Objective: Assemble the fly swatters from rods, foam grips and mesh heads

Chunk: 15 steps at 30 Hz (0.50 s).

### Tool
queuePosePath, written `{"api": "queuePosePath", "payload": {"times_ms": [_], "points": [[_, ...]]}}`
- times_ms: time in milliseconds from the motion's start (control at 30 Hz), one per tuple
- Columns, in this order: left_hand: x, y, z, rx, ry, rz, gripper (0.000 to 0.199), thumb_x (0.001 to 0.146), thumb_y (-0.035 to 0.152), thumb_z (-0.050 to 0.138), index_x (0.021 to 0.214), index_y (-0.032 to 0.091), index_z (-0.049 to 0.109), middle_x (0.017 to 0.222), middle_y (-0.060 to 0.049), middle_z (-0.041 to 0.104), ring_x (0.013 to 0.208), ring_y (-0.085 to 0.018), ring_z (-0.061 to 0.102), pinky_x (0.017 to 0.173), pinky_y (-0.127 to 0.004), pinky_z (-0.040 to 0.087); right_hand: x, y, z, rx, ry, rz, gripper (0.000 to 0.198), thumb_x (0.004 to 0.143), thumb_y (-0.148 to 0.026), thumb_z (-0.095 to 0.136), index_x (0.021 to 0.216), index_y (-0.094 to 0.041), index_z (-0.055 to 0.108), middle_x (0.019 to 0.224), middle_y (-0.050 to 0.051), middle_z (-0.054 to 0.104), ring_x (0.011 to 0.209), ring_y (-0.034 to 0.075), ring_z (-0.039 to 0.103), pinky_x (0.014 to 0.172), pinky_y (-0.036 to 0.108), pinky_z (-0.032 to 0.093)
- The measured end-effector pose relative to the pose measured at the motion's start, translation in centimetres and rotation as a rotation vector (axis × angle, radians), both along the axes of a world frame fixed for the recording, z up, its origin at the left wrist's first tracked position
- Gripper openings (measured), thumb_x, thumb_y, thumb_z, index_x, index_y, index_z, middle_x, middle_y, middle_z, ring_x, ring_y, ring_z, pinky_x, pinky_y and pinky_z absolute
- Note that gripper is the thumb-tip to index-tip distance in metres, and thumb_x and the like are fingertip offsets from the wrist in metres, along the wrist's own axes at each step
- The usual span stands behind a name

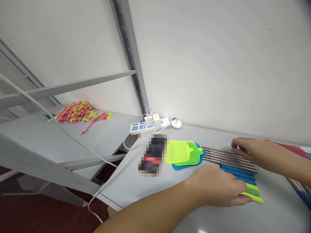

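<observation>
A stack of fly swatters lies on the grey tabletop, with yellow, green and blue mesh heads (181, 152) overlapping at its left end. Several thin metal rods (218, 155) run right from the heads. Blue, green and yellow handle grips (251, 191) lie at the near right end. My left hand (221, 186) is closed over these grips, its fingers curled around them and hiding part of them. Above the rods is my right hand (250, 150), slightly blurred, fingers bent and apart, with nothing visible in it. Whether its fingertips touch the rods I cannot tell.
A power strip (134, 129) with white chargers and cables stands by the wall, beside a round white device (176, 124). A pixelated dark object (155, 150) lies left of the heads. A colourful pile (80, 111) covers part of the left table. Grey frame posts (132, 48) rise between tables.
</observation>
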<state>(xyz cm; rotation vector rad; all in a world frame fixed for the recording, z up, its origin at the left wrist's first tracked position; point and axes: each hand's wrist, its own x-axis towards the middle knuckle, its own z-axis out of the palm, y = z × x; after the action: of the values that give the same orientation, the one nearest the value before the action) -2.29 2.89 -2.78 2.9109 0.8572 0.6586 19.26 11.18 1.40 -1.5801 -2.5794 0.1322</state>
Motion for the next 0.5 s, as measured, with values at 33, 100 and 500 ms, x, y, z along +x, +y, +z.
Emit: {"api": "queuePosePath", "payload": {"times_ms": [33, 100, 500], "points": [[0.0, 0.0, -0.1, -0.005, 0.012, -0.001, 0.041, 0.092, 0.055, 0.047, 0.077, 0.021, 0.065, 0.068, 0.002, 0.07, 0.058, -0.016, 0.063, 0.044, -0.026, 0.023, -1.4, 0.6, 0.5, -0.061, -0.038, 0.01, 0.026, 0.09, -0.043, 0.044, 0.079, -0.026, 0.06, 0.075, 0.004, 0.065, 0.058, 0.019, 0.056, 0.053, 0.032, 0.033], [-0.1, -0.1, -0.2, -0.015, 0.037, -0.003, 0.038, 0.092, 0.053, 0.048, 0.079, 0.021, 0.064, 0.071, 0.003, 0.07, 0.06, -0.016, 0.064, 0.044, -0.025, 0.025, -3.0, 1.9, 0.7, -0.169, -0.088, 0.061, 0.024, 0.09, -0.04, 0.043, 0.087, -0.025, 0.061, 0.084, 0.007, 0.066, 0.064, 0.02, 0.058, 0.054, 0.031, 0.035], [-0.9, 0.0, 1.6, -0.04, 0.132, -0.03, 0.029, 0.089, 0.048, 0.057, 0.081, 0.02, 0.06, 0.074, 0.003, 0.069, 0.063, -0.016, 0.065, 0.044, -0.027, 0.019, -2.6, 1.9, 1.8, 0.093, -0.111, 0.109, 0.009, 0.083, -0.028, 0.05, 0.083, -0.021, 0.054, 0.086, 0.006, 0.062, 0.068, 0.018, 0.057, 0.059, 0.029, 0.04]]}}
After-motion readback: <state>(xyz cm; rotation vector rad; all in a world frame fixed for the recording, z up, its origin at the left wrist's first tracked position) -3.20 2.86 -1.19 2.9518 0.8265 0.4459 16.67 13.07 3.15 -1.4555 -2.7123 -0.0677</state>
